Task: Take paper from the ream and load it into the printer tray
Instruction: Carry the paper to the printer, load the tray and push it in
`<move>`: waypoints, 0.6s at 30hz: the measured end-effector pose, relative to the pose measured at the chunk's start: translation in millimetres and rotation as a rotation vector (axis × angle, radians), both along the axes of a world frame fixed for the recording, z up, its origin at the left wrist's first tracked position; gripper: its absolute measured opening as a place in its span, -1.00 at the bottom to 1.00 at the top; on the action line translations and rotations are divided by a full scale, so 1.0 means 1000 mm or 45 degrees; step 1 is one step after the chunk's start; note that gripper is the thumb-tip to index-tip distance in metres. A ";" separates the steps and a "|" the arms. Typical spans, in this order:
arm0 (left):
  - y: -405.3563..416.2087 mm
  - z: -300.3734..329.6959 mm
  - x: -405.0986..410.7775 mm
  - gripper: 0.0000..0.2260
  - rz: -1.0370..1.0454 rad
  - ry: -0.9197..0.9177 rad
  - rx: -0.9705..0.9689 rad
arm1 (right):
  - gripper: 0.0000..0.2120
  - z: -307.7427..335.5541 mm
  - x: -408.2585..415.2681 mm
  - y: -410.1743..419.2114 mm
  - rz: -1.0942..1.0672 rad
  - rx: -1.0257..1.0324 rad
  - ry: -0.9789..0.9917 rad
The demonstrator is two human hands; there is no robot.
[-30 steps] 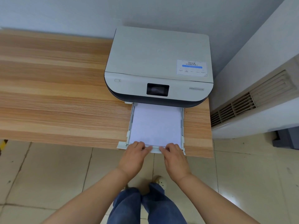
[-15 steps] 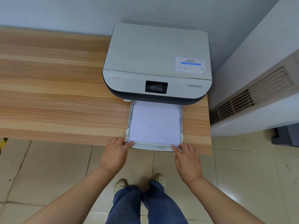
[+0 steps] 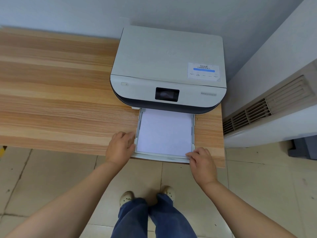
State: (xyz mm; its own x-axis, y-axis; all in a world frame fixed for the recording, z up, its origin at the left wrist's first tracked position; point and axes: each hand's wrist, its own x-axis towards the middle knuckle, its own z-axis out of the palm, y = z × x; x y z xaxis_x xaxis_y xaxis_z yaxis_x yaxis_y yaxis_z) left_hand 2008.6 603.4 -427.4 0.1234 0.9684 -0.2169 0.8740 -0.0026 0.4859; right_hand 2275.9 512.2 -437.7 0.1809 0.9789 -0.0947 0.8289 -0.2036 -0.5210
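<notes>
A white printer [image 3: 168, 66] with a dark screen stands at the right end of the wooden table [image 3: 60, 100]. Its paper tray [image 3: 161, 159] is pulled out toward me, and a stack of white paper [image 3: 164, 133] lies flat inside it. My left hand [image 3: 120, 148] rests against the tray's left side near the front corner, fingers curled on its wall. My right hand [image 3: 201, 162] touches the tray's front right corner, fingertips on the paper's edge. No ream is in view.
A white wall heater [image 3: 271, 114] with vent grilles stands right of the table. A dark grey box [image 3: 303, 148] sits on the tiled floor beneath it. My legs and shoes [image 3: 147, 196] are below the tray.
My hands have parted from the middle of the tray's front edge to its two front corners. The left hand has then slid up along the tray's left side.
</notes>
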 end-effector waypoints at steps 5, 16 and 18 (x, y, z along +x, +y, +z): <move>0.014 -0.006 0.005 -0.58 -0.035 0.032 -0.033 | -0.48 0.009 0.007 0.031 -0.247 -0.190 0.252; 0.023 -0.013 0.007 -0.54 -0.052 0.091 -0.043 | -0.42 0.000 0.012 0.061 -0.335 -0.359 0.343; 0.025 -0.013 0.006 -0.54 -0.071 0.104 -0.048 | -0.42 0.000 0.011 0.062 -0.346 -0.358 0.370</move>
